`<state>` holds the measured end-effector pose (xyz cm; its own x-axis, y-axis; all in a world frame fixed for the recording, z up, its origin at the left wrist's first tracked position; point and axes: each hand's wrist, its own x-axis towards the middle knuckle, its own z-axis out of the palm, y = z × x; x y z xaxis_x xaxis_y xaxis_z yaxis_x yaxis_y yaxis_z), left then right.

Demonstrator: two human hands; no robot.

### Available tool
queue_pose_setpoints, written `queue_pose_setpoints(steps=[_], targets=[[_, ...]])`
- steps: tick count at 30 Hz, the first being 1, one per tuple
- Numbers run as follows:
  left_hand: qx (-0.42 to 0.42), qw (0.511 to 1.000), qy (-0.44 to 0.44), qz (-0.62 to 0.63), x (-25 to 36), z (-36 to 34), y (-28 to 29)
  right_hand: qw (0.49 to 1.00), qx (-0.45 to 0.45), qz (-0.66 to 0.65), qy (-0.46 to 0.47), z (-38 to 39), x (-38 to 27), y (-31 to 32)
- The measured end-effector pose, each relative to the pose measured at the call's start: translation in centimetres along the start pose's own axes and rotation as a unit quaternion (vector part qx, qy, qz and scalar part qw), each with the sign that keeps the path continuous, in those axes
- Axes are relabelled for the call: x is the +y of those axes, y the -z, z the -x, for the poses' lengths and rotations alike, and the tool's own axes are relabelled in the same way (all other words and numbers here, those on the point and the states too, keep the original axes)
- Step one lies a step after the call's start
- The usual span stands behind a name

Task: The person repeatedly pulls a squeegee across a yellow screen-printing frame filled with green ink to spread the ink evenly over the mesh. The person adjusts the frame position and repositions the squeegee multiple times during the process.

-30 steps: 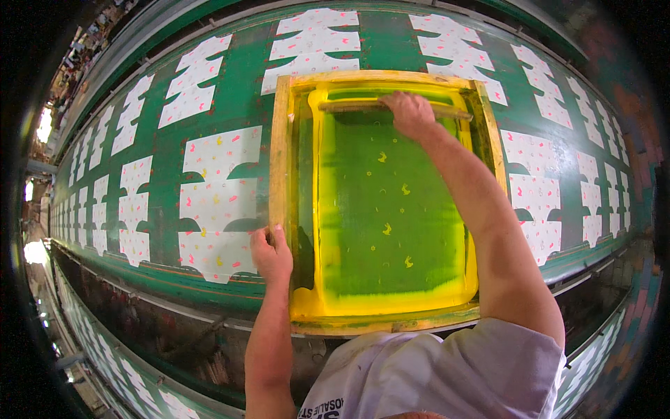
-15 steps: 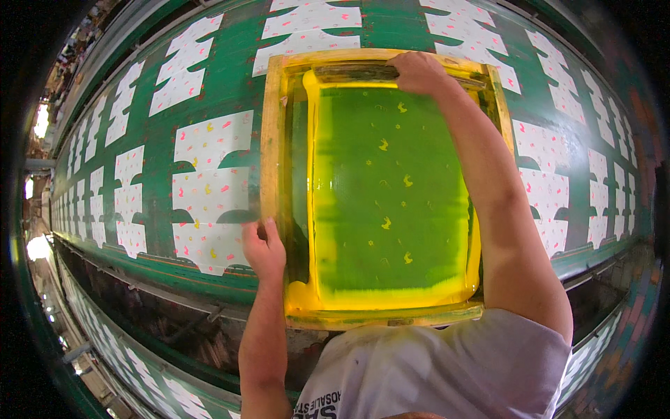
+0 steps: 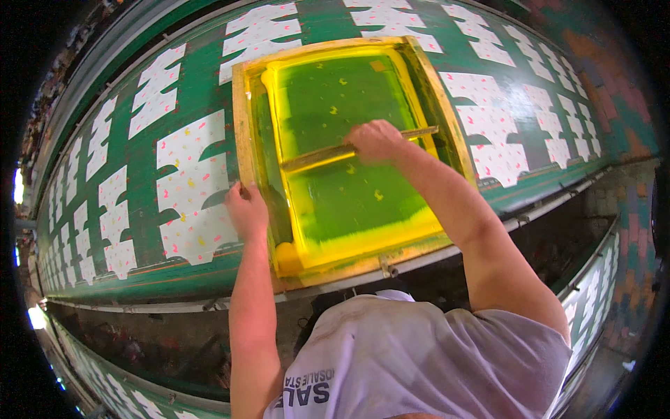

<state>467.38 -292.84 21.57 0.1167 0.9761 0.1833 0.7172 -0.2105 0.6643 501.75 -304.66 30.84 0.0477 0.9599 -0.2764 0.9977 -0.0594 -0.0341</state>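
Across the middle of a screen-printing frame lies a long wooden squeegee (image 3: 317, 158), slightly slanted, its right end higher in the picture. My right hand (image 3: 377, 142) is closed around its bar near the centre. The wooden screen frame (image 3: 244, 133) has a green mesh (image 3: 335, 202) with small pale motifs, and thick yellow ink (image 3: 283, 202) runs along its left side and near edge. My left hand (image 3: 248, 213) is at the frame's left rail, fingers curled; whether they grip the rail is hard to see.
The long green printing table (image 3: 143, 234) carries rows of white cut fabric pieces (image 3: 192, 181) with small pink and yellow prints. A metal rail (image 3: 502, 227) runs along its near edge. Another table with white pieces (image 3: 593, 279) stands behind me at the right.
My right hand has drawn the squeegee from the frame's far end toward me, to mid-screen. My left hand stays beside the left rail. The whole view has turned and shifted.
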Motion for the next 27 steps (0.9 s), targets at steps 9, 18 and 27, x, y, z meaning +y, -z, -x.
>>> queue_pose_setpoints(steps=[9, 18, 27], targets=[[0.016, 0.995, -0.078, -0.058, 0.4, 1.0, 0.8, 0.998, -0.008, -0.046, -0.031, 16.0, -10.6, -5.8], [-0.023, 0.996, -0.020, -0.088, 1.7, 2.0, 1.6, 0.990, 0.129, -0.057, 0.023, 22.2, -13.3, -10.0], [-0.032, 0.970, 0.050, -0.237, 2.6, 1.2, 0.3, 0.926, 0.244, -0.261, 0.120, 27.0, -5.2, -12.1]])
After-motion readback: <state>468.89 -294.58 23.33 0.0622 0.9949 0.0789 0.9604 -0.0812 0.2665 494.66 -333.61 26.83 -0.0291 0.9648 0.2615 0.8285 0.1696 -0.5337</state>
